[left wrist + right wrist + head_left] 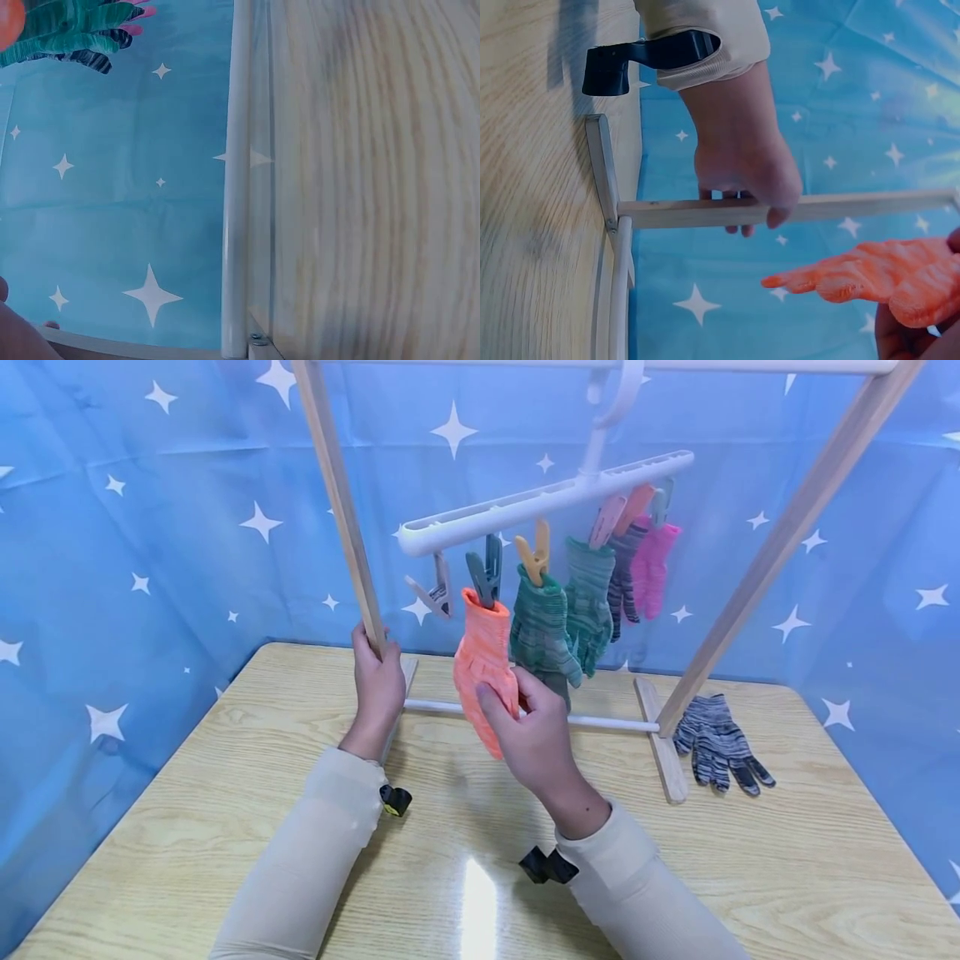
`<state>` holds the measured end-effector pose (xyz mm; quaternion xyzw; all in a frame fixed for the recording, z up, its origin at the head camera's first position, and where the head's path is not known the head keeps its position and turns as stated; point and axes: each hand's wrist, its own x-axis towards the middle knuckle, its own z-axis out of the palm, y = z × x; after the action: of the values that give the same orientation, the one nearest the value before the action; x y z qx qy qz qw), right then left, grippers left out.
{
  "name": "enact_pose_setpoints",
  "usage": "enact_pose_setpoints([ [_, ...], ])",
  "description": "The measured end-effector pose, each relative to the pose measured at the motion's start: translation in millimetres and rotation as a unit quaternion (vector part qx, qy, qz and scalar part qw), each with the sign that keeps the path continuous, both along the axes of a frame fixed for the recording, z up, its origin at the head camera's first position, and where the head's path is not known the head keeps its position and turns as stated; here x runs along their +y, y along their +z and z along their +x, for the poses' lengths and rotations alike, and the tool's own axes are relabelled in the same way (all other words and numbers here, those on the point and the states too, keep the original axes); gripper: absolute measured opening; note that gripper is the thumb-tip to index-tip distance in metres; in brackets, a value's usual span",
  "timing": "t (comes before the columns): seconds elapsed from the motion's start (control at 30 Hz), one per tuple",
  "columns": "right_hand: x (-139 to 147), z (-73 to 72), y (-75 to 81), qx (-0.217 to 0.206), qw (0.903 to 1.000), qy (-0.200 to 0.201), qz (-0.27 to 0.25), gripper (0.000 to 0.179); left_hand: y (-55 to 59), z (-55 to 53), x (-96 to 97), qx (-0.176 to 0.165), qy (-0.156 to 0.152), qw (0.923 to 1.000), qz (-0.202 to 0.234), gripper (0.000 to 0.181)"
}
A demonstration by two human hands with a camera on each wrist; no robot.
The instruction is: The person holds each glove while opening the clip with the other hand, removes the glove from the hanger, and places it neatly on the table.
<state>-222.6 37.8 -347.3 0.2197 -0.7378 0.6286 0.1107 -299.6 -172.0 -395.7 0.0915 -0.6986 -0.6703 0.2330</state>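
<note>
My right hand pinches the orange knit glove between thumb and fingers, below its cuff. A dark green clothespin on the white hanger bar grips that cuff. Around the rack's left wooden post my left hand curls its fingers, as the right wrist view also shows. Just behind the orange glove hangs a green glove from a yellow clothespin. The left wrist view catches only a bit of my left hand at its lower left corner.
Farther along the tilted hanger hang another green glove, a dark striped glove and a pink one. A grey clothespin dangles at the near end. One grey-black glove lies on the table beside the right post.
</note>
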Motion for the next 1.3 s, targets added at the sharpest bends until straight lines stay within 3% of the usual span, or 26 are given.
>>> enact_pose_setpoints([
  [0.13,-0.2,1.0,0.1,-0.002,1.0,0.003,0.001,0.03,4.0,3.4,3.4,0.035,0.025,0.9989,-0.018,0.056],
  [0.27,0.9,0.3,-0.2,0.009,0.9999,-0.008,0.009,0.025,5.9,5.5,9.0,0.063,0.078,0.9926,-0.069,0.058],
  [0.4,5.1,-0.2,-1.4,0.014,0.9997,-0.016,0.013,0.025,11.0,7.2,19.9,0.108,0.143,0.9746,-0.134,0.059],
  [0.5,9.7,0.2,-2.8,0.01,0.9997,-0.02,0.009,0.027,21.5,13.6,32.0,0.173,0.156,0.9569,-0.173,0.055],
  [0.57,12.1,0.6,-3.8,0.007,0.9997,-0.021,0.006,0.029,30.8,19.3,39.1,0.225,0.128,0.9497,-0.176,0.049],
  [0.63,13.1,0.8,-4.2,0.005,0.9998,-0.02,0.005,0.029,41.8,24.7,44.5,0.266,0.075,0.9476,-0.159,0.041],
  [0.73,12.3,1.2,-3.8,0.006,0.9998,-0.018,0.002,0.029,58.7,28.9,47.0,0.293,-0.012,0.9471,-0.13,0.035],
  [0.83,9.8,1.4,-2.5,0.005,0.9999,-0.014,-0.002,0.027,75.4,29.6,45.8,0.287,-0.079,0.9486,-0.107,0.034],
  [1.07,4.7,1.7,-0.6,0.003,1.0,0.0,-0.002,0.027,109.3,30.5,43.6,0.242,-0.182,0.9503,-0.07,0.034],
  [1.2,3.3,1.0,0.3,0.009,1.0,0.001,-0.001,0.025,123.9,32.8,48.2,0.216,-0.234,0.9468,-0.043,0.039],
  [1.3,2.2,0.6,0.8,0.01,0.9999,0.0,-0.003,0.024,129.8,35.4,50.8,0.2,-0.273,0.9394,-0.054,0.043],
])
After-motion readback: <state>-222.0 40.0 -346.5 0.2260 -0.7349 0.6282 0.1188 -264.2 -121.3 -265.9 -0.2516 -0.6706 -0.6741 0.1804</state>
